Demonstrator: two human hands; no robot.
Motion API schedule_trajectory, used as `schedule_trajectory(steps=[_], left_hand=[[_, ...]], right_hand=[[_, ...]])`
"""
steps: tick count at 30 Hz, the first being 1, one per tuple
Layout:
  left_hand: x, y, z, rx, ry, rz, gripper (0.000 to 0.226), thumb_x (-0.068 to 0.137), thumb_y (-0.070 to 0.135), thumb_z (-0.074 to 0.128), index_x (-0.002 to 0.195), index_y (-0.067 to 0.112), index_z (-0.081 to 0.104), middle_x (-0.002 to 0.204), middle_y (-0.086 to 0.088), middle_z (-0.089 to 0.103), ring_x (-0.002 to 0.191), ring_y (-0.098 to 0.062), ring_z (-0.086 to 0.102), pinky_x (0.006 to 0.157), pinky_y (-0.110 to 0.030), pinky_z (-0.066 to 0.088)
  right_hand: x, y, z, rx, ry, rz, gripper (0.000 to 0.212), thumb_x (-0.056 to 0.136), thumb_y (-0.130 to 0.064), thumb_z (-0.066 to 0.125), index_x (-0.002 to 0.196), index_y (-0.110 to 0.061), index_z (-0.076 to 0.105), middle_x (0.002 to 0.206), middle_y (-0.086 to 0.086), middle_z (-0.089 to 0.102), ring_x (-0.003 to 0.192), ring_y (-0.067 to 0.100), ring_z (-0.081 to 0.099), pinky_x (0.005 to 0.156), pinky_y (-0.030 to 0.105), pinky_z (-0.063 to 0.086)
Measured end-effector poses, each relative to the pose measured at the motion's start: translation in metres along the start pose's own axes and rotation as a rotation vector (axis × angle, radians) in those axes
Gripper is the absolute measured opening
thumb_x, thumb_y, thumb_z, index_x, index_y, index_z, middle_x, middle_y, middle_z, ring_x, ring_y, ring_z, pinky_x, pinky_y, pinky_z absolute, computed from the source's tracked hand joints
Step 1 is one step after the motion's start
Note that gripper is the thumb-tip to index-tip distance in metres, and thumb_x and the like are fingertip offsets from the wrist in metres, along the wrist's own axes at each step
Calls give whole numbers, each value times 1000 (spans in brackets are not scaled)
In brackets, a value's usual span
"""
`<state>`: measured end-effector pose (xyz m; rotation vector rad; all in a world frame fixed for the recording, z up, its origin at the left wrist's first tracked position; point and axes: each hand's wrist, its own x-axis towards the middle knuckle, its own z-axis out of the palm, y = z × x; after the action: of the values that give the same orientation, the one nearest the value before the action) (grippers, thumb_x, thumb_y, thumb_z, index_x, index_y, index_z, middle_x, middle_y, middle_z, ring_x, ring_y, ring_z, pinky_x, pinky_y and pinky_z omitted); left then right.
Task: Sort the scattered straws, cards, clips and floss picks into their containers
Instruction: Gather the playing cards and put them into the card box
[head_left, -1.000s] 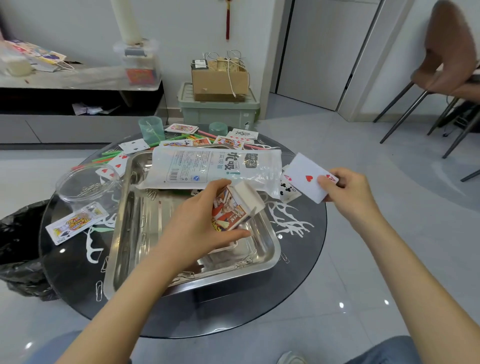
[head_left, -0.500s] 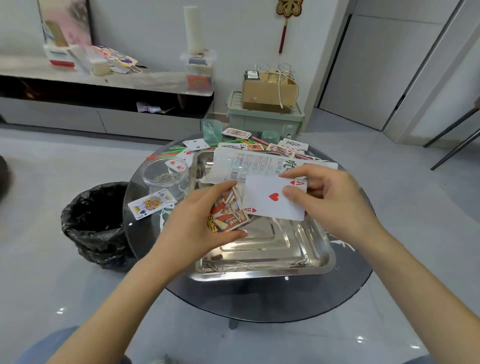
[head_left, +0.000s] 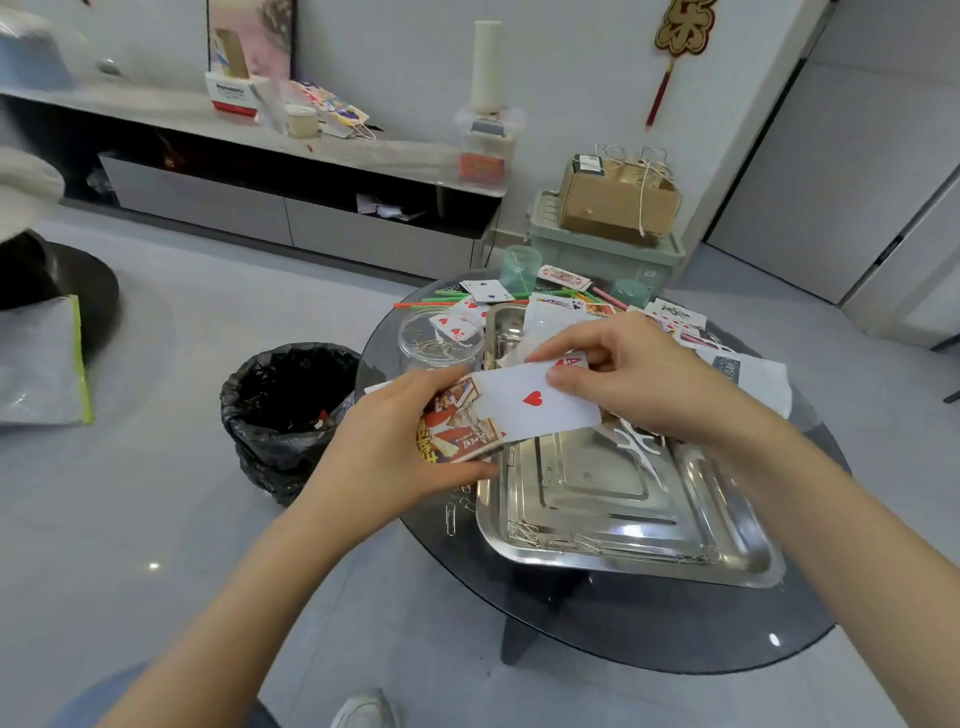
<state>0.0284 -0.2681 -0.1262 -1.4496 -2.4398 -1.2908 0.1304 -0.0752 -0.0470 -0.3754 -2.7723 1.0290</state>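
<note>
My left hand (head_left: 384, 441) grips a red and yellow card box (head_left: 457, 426) above the left edge of the steel tray (head_left: 623, 530). My right hand (head_left: 639, 379) pinches an ace of hearts card (head_left: 535, 400), whose left end sits at the box's open mouth. Several loose cards (head_left: 485, 291) and coloured straws (head_left: 447, 299) lie at the table's far side. A clear round tub (head_left: 439, 338) holds paper clips, with a card leaning over its rim. More paper clips (head_left: 550, 540) lie along the tray's near edge, and white floss picks (head_left: 636, 441) lie on the tray.
The round dark glass table (head_left: 649, 623) carries a green cup (head_left: 519, 267), a green lid (head_left: 631, 291) and a white plastic bag (head_left: 748, 371). A black-lined waste bin (head_left: 285, 405) stands left of the table. A green crate with a cardboard box (head_left: 618, 208) sits behind.
My right hand brought the ace of hearts leftward to the card box in my left hand. The view swung left, so the table now sits further right.
</note>
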Motion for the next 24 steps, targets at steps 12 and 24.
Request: schedule_trajectory(steps=[12,24], left_hand=[[1,0,-7,-67,93,-62,80,58,46,84,128,21,56,100,19,56,95,-3,56,86,-22,48],[-3,-52,-22,74,157,-203,81,62,57,73,136,41,43,107,11,59,95,-9,57,82,-30,48]], right_hand=[[18,-28,47,97,311,26,27,71,-26,81,80,-24,55,73,-2,66,68,8,63,61,22,52],[25,-42,104,49,40,-169,30,101,-23,38,127,-17,52,91,-9,64,82,1,55,75,6,37]])
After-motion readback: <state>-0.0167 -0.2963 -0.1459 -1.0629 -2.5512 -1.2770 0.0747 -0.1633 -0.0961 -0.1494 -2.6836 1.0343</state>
